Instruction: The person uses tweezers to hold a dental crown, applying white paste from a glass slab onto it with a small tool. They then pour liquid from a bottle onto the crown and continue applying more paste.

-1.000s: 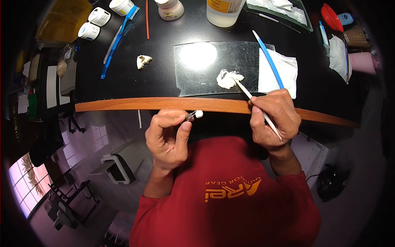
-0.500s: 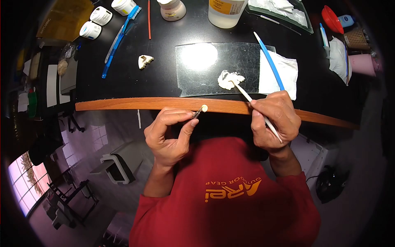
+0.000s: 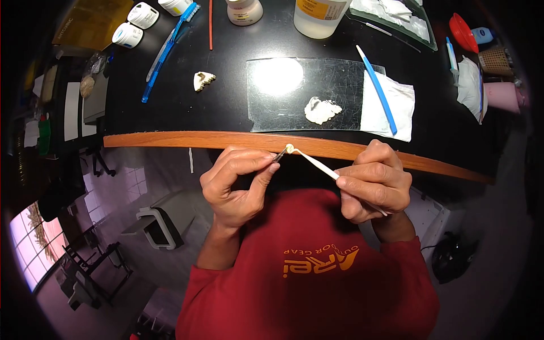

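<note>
My left hand (image 3: 235, 184) pinches a slim dark metal tool (image 3: 279, 154), perhaps tweezers; most of it is hidden by the fingers. At its tip sits a small cream-coloured piece (image 3: 289, 148) like a dental crown. My right hand (image 3: 377, 184) grips a thin white spatula (image 3: 317, 164), whose end touches that piece above the table's wooden edge. Beyond the hands, a mound of white paste (image 3: 323, 110) lies on a clear glass slab (image 3: 266, 110). A small toothed dental model (image 3: 203, 81) rests left of the slab.
A blue-handled tool (image 3: 377, 90) lies across a folded white cloth (image 3: 399, 107). At the back are a toothbrush (image 3: 164, 56), white jars (image 3: 143, 15), a red stick (image 3: 211, 25) and a bottle of liquid (image 3: 317, 22). The wooden table edge (image 3: 238, 139) runs just beyond my hands.
My right hand has brought the spatula from the paste on the slab toward me and left, so its tip now meets the small piece. My left hand stays nearly in place.
</note>
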Tool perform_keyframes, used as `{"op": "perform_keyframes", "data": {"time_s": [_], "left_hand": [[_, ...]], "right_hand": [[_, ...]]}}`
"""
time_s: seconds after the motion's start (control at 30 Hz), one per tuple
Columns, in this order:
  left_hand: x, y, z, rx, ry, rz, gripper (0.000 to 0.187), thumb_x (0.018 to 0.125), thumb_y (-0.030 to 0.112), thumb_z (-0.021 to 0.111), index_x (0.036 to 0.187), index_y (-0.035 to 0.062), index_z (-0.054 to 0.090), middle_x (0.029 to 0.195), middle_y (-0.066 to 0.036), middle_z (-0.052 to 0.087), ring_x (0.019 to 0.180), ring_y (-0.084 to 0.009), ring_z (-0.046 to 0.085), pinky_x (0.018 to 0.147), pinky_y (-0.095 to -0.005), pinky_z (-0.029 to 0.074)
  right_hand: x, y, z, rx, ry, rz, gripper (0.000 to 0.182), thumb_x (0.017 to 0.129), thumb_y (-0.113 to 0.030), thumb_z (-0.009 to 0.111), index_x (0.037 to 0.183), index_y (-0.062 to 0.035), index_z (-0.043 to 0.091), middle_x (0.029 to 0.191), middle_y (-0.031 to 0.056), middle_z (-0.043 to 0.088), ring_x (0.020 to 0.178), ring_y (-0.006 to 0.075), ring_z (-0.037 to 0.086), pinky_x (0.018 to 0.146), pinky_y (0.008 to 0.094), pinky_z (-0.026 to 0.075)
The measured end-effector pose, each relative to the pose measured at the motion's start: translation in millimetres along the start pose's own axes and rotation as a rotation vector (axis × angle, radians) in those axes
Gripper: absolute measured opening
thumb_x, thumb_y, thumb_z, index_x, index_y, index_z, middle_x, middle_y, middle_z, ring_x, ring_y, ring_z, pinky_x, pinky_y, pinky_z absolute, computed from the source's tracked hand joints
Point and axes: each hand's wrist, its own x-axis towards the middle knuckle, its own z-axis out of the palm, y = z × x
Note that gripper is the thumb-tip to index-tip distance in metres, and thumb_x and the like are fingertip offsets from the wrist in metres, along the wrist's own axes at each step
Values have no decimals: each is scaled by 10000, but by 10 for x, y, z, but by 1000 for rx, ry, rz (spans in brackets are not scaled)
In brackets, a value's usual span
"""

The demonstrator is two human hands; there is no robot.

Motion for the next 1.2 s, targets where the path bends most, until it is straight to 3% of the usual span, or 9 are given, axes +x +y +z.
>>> {"op": "perform_keyframes", "data": {"time_s": [0.2,0.5,0.8,1.2], "left_hand": [[2,5,-23,26,-41,16,219,814,-118,867,961,-4,751,925,-155,795,849,-222,752,794,-312,583],[0,-18,1,-2,0,8,201,789,-76,897,935,-8,777,905,-143,813,800,-229,771,754,-311,564],[5,-6,0,15,2,7,202,790,-70,901,937,-3,779,903,-140,812,800,-225,771,756,-310,560],[10,9,-9,22,-36,30,213,808,-120,869,943,0,756,915,-152,790,839,-224,750,775,-314,579]], "right_hand": [[-6,6,20,-34,-22,-11,198,742,-49,789,932,-80,833,822,2,777,689,134,579,517,263,392],[6,-2,16,-35,-13,8,113,840,-133,845,939,-80,831,816,-5,773,681,134,575,518,263,397],[-4,5,51,-32,-3,-19,301,662,-14,732,932,-92,839,799,-10,769,681,127,557,505,255,373],[16,-13,18,-51,-24,6,258,685,-9,778,927,-82,826,818,1,771,696,136,577,514,261,382]]}}
